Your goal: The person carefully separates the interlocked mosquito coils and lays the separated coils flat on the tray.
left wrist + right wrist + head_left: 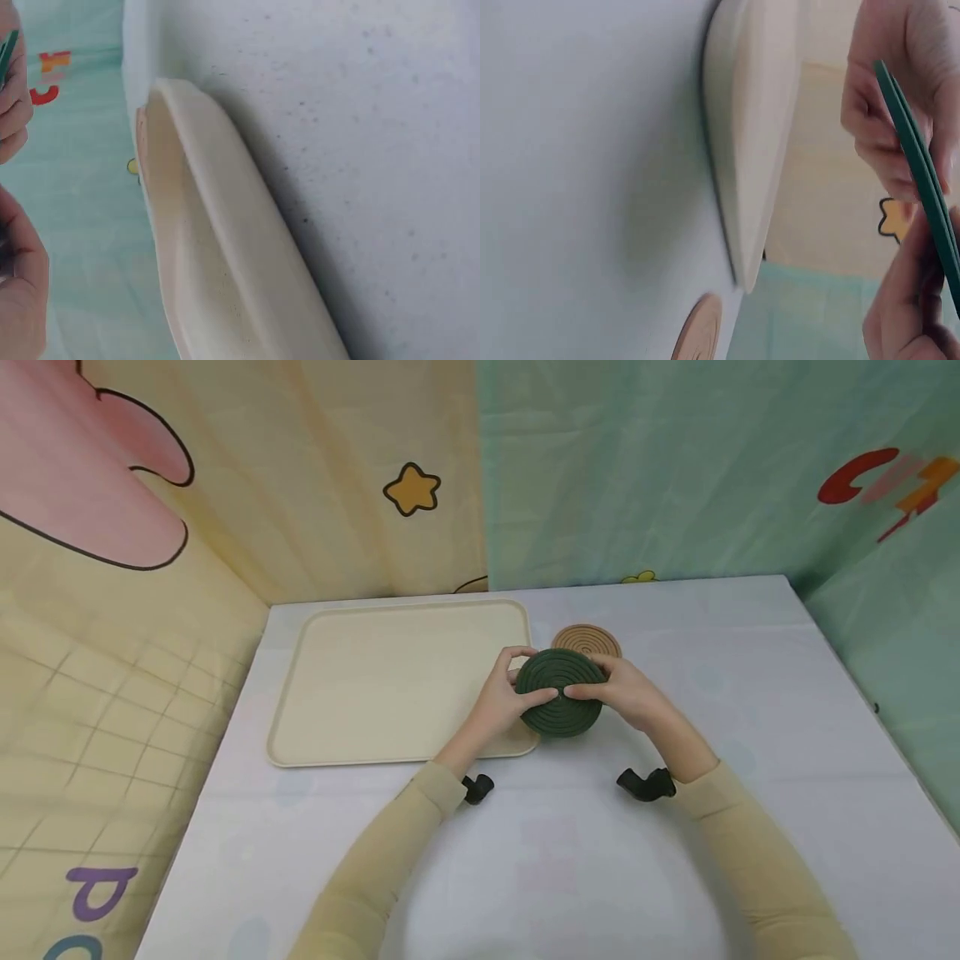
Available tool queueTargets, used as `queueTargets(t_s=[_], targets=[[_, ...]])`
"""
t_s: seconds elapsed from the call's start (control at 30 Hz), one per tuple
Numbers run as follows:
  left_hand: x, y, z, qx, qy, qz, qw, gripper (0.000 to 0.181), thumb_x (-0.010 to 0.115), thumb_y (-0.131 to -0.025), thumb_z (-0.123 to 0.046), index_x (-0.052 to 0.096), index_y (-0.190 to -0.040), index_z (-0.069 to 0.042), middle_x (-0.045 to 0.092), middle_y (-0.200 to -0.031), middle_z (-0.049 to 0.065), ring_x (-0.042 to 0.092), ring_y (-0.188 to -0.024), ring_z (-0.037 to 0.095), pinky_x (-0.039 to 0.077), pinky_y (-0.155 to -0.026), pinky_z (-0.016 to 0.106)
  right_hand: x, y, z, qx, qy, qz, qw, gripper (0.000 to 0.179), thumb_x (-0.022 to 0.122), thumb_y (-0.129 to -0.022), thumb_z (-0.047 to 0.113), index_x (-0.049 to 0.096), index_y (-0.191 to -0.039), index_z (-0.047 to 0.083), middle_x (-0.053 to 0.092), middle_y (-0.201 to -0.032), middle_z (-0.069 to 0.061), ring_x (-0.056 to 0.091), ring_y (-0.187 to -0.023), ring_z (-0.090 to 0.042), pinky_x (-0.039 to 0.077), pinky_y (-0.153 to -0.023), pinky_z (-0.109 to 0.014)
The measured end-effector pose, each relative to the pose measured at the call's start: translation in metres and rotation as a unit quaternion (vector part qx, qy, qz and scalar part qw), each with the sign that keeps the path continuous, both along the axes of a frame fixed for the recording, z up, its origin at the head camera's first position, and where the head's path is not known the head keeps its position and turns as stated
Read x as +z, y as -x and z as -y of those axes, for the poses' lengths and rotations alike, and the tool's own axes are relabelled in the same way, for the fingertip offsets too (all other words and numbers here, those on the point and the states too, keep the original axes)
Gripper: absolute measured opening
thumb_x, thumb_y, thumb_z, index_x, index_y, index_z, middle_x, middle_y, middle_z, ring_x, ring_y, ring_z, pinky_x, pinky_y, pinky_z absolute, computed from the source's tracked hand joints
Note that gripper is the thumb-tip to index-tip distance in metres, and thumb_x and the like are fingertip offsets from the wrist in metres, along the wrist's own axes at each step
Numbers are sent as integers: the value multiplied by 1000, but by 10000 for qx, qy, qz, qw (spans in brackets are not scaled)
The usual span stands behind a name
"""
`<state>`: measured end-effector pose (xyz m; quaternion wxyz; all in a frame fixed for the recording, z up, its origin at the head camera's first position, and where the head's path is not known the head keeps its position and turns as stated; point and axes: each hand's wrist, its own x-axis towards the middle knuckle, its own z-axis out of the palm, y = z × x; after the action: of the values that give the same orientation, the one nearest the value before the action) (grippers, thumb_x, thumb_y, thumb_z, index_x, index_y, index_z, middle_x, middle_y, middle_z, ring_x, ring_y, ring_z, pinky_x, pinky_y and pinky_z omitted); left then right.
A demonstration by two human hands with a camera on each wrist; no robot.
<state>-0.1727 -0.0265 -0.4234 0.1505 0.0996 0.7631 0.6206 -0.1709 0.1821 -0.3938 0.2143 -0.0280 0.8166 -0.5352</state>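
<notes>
A round dark green coaster (561, 718) with concentric ridges is held up in both hands, its ridged face toward the head camera. My left hand (504, 689) grips its left side, thumb across the front and fingers behind. From the right, my right hand (622, 692) pinches it the same way, and the thumb tips nearly meet at the centre. Edge-on in the right wrist view, the green coaster (922, 169) shows a dark line along its rim, like two thin layers together. A tan ridged coaster (587, 639) lies on the table just behind, partly covered by the green one.
A cream rectangular tray (397, 685) with a raised rim lies on the left of the white-covered table (555, 860). Its right edge runs beneath my left hand. Printed curtains (637, 468) stand behind the table and along its sides.
</notes>
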Motion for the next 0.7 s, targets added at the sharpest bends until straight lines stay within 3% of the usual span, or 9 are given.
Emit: queueTargets(t_s=[0.13,0.27,0.37,0.47,0.53,0.6,0.7], targets=[[0,-3,5,680,-222,248,9971,67,76,-86,-30,40,-140,-13,59,-131,18,61,-118,31,51,-100,42,0,-4,16,-525,921,-60,9943,54,67,-92,12,45,-140,-2,55,-131,-15,58,-108,-15,52,-89,-24],[1,-9,6,1371,-756,344,9871,65,76,-84,-31,45,-137,-12,54,-138,11,54,-127,27,45,-108,41,0,-8,35,-988,1969,12,9754,55,64,-93,5,41,-143,-2,54,-125,-5,59,-104,-7,53,-86,-18],[2,-14,6,1664,-1197,408,9779,64,77,-83,-31,48,-138,-14,57,-136,6,55,-127,23,45,-109,37,-1,-11,48,-1213,2572,125,9586,53,61,-94,2,40,-144,0,54,-120,1,59,-102,-6,53,-86,-17],[1,-17,7,1807,-1361,352,9734,61,77,-83,-31,52,-137,-14,61,-133,5,57,-124,21,47,-106,35,-4,-14,57,-1289,2893,196,9483,48,60,-95,1,43,-140,0,57,-115,4,60,-101,-6,53,-87,-18],[1,-18,9,1873,-1347,265,9727,57,77,-83,-30,56,-133,-12,63,-130,5,59,-121,21,48,-104,34,-6,-14,60,-1280,2897,198,9483,44,61,-95,2,47,-137,2,58,-112,6,60,-101,-6,53,-87,-18],[2,-18,13,1899,-1273,143,9734,54,78,-83,-28,58,-130,-10,64,-128,7,61,-120,22,50,-103,35,-7,-14,60,-1267,2684,72,9549,38,62,-95,6,51,-130,3,60,-109,6,61,-99,-6,53,-86,-18],[4,-19,20,1888,-1072,24,9761,54,79,-82,-26,59,-128,-8,65,-128,9,61,-119,23,50,-103,36,-7,-13,56,-1382,2186,-443,9650,30,66,-94,13,56,-121,6,60,-104,8,60,-97,-5,52,-85,-16]])
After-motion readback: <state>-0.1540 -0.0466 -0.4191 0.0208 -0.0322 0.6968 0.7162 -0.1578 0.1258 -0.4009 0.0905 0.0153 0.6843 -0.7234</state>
